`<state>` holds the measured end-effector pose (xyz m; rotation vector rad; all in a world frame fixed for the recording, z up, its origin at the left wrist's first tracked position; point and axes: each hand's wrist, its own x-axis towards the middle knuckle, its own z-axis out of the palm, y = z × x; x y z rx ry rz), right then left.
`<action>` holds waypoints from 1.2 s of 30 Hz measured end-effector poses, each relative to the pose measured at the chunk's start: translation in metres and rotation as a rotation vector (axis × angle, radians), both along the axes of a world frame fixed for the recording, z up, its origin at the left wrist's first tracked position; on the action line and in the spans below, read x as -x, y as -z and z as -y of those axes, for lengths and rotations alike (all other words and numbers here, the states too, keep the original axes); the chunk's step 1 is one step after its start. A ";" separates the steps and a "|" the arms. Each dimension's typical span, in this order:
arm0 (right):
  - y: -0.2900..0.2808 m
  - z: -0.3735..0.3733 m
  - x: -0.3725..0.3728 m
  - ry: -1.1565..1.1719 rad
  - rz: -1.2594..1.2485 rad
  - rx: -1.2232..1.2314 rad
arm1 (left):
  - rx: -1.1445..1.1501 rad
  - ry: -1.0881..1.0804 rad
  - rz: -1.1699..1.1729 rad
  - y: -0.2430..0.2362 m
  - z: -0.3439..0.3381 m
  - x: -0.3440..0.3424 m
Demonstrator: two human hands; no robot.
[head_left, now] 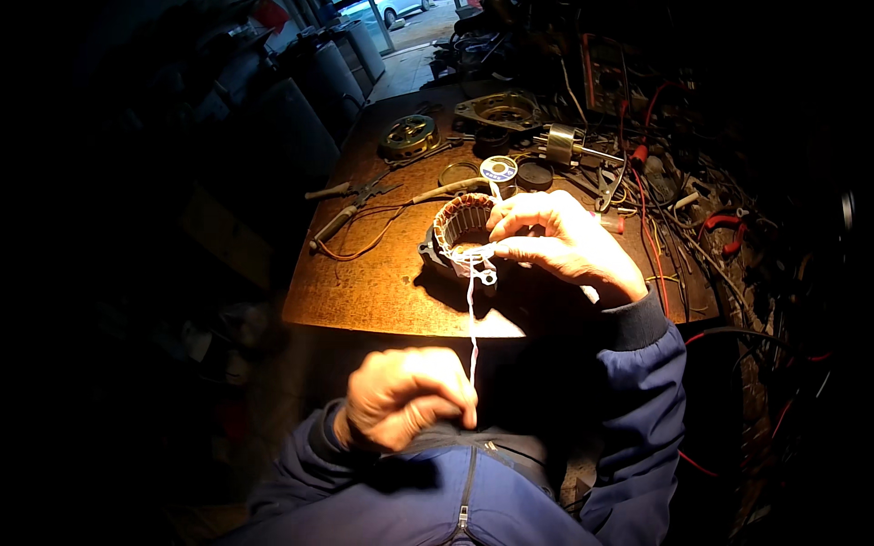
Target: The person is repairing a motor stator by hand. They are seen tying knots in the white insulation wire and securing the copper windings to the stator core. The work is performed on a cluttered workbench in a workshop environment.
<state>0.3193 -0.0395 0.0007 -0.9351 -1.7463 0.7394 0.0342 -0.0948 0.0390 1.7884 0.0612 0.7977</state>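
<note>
A ring-shaped motor stator (444, 221), with copper windings round its upper rim and a metal lug at the front, stands on the wooden bench. White lacing cord (472, 314) runs from its near rim down toward my body, drawn fairly straight. My left hand (405, 398) is closed on the lower stretch of this cord, in front of the bench edge. At the stator's right side my right hand (572, 244) grips the rim, thumb and fingers bent over it. Its fingertips partly hide the windings there.
Behind the stator lie a labelled spool (498, 169), a rotor with a shaft (564, 143) and round metal housings (409, 136). Pliers (364, 191) and a wooden-handled tool (335, 227) with an orange cable are at left. Tangled wires and red-handled pliers (731, 238) crowd the right.
</note>
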 end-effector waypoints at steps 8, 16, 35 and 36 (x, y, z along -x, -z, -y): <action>-0.002 0.001 -0.001 -0.010 0.001 0.020 | 0.627 0.240 -0.529 0.106 0.049 0.007; -0.004 0.002 0.005 -0.036 -0.002 0.068 | -0.241 -0.249 -0.499 0.122 0.047 0.014; -0.001 0.003 0.002 -0.045 -0.049 0.010 | -0.389 -0.949 -0.291 0.029 -0.040 -0.044; 0.001 0.002 0.002 -0.050 -0.054 0.017 | -0.451 -0.951 -0.239 0.037 -0.049 -0.045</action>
